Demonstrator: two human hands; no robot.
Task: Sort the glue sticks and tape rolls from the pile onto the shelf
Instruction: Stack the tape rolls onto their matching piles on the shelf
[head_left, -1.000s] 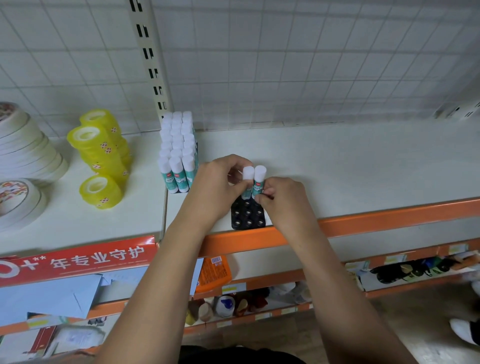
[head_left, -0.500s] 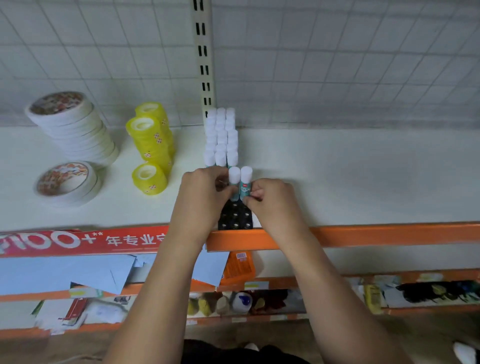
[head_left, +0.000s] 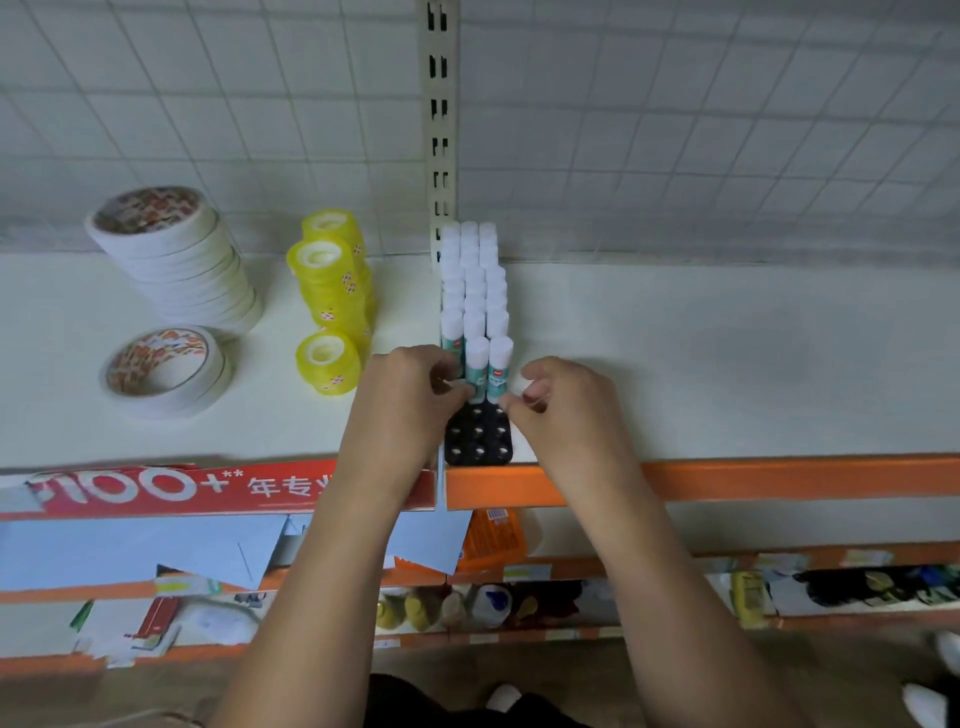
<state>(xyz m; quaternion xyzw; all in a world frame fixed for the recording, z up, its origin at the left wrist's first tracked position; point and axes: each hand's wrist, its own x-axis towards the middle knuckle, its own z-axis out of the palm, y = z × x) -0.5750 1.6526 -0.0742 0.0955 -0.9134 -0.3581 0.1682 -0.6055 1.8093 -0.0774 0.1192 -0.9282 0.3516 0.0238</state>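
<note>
Upright glue sticks (head_left: 475, 291): white caps, teal labels, black tray (head_left: 478, 447).

Two forearms (head_left: 322, 597) come in from the near edge, both bare along the whole length that shows. The wide lens draws them thick close to the camera and slimmer toward the wrists. The left hand (head_left: 410, 395) and the right hand (head_left: 566, 410) are bare as well. On the right hand a couple of fingernails show, short and trimmed close. Between the arms at the near edge lies a dark, almost black garment (head_left: 441, 701) — its cut is too shadowed to tell. Just right of it sits a rounded white shoe tip (head_left: 501, 696). More white shoe shapes (head_left: 930, 701) sit in the near right corner — whose they are cannot be told.
</note>
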